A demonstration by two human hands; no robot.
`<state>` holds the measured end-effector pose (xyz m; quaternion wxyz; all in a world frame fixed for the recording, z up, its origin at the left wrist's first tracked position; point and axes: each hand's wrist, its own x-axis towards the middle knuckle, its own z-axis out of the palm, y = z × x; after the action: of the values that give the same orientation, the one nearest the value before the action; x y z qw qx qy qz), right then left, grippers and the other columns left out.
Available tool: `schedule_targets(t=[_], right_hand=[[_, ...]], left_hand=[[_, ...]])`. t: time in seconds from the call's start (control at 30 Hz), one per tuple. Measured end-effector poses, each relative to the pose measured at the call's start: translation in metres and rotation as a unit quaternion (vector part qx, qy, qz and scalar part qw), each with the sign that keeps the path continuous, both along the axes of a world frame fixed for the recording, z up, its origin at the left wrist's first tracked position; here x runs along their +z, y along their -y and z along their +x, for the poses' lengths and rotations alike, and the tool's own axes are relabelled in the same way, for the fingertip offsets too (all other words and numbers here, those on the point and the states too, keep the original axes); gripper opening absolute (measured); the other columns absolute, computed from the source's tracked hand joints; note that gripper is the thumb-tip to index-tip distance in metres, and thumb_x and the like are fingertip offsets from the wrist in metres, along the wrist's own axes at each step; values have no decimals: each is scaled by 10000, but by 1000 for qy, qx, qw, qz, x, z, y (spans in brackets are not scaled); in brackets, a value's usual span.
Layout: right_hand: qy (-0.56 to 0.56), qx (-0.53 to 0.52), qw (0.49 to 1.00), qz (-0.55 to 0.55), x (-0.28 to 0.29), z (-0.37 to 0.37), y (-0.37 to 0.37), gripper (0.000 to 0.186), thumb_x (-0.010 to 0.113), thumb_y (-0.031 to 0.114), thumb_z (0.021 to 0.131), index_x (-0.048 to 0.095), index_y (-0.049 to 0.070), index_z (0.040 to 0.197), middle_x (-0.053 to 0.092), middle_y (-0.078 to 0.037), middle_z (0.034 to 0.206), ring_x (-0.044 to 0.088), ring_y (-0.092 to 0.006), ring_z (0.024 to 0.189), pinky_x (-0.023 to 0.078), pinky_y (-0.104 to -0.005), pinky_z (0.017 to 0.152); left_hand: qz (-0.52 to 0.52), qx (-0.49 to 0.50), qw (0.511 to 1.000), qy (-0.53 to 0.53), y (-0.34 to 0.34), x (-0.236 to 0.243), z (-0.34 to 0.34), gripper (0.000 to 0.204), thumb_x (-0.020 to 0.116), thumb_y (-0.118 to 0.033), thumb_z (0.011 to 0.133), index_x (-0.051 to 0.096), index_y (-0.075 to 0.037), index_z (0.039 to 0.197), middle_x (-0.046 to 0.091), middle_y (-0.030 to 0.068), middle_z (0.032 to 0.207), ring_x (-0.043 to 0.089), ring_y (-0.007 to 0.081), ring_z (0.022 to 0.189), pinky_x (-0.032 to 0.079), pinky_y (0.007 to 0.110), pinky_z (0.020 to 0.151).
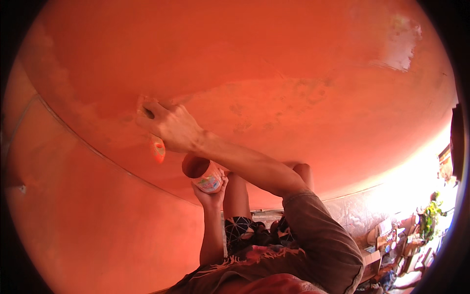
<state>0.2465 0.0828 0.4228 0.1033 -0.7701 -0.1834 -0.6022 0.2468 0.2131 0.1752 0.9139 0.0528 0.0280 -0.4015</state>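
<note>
My right hand is closed around a paintbrush; its paint-smeared handle end sticks out below my fist. The brush's head is at the orange wall, mostly covered by my fingers. Below it, my left hand grips a paint container with a colourful label, its open mouth tilted up toward the brush. How much paint is inside is too dark to tell. Around the brush, the wall is a deeper orange above and paler, with dark blotches, to the right.
A curved seam runs across the floor side of the wall at left. My bent knees are close to the wall. At lower right stand cardboard boxes, assorted clutter and a green plant in bright light.
</note>
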Motion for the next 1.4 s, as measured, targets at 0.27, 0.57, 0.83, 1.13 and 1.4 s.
schedule_targets(t=[0.27, 0.57, 0.83, 1.13, 1.4], right_hand=[[163, -171, 923, 305, -38, -150, 151, 148, 601, 18, 908, 660, 26, 1043, 664, -117, 1009, 647, -226, 884, 534, -334, 757], [242, -276, 910, 193, -32, -139, 144, 159, 564, 18, 946, 689, 22, 1045, 676, -115, 1051, 668, -214, 884, 546, -316, 756], [-51, -60, 996, 30, 33, 55, -27, 417, 707, 102, 760, 641, 128, 1171, 589, -205, 1251, 655, -401, 1029, 590, -471, 686], [-106, -23, 992, 65, 33, 38, 4, 313, 702, 167, 785, 659, 100, 1088, 684, -158, 954, 668, -329, 731, 538, -421, 605], [177, -219, 926, 251, -21, -172, 151, 148, 598, 39, 907, 655, 3, 1038, 683, -162, 1089, 663, -293, 982, 537, -394, 835]], left_hand=[[15, 28, 998, 58, -1, -7, 5, 627, 621, -536, 905, 546, -88, 1338, 587, 153, 1264, 568, 367, 1161, 501, 457, 863], [-16, 35, 998, 50, 6, -20, 4, 554, 600, -504, 932, 552, -111, 1320, 605, 133, 1242, 584, 357, 1116, 522, 469, 833], [-14, 72, 997, 35, 9, -10, -6, 562, 617, -523, 921, 564, -119, 1309, 613, 129, 1226, 590, 355, 1089, 517, 486, 827], [-38, 117, 992, 14, 4, -27, -2, 560, 586, -560, 949, 553, -139, 1318, 622, 123, 1219, 603, 344, 1098, 514, 510, 829], [-24, 140, 989, 38, 12, -60, 0, 560, 546, -587, 968, 531, -179, 1351, 579, 93, 1321, 586, 326, 1163, 516, 553, 868]])
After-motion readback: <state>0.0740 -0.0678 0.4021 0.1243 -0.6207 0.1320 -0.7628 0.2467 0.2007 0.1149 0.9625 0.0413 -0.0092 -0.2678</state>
